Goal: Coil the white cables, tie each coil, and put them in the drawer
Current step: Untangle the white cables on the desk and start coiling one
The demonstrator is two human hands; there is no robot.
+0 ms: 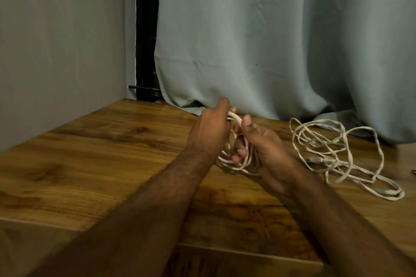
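Cable coil [236, 164] between hands — left hand [209, 135], right hand [263, 148] both grasping it.

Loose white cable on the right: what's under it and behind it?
The loose white cable lies tangled on the wooden table. Behind it hangs the grey-green curtain, its hem resting on the tabletop. Whatever is behind the curtain is covered.

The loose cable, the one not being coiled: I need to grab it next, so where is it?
The loose cable lies in a tangle on the wooden table, right of the right hand, just in front of the curtain.
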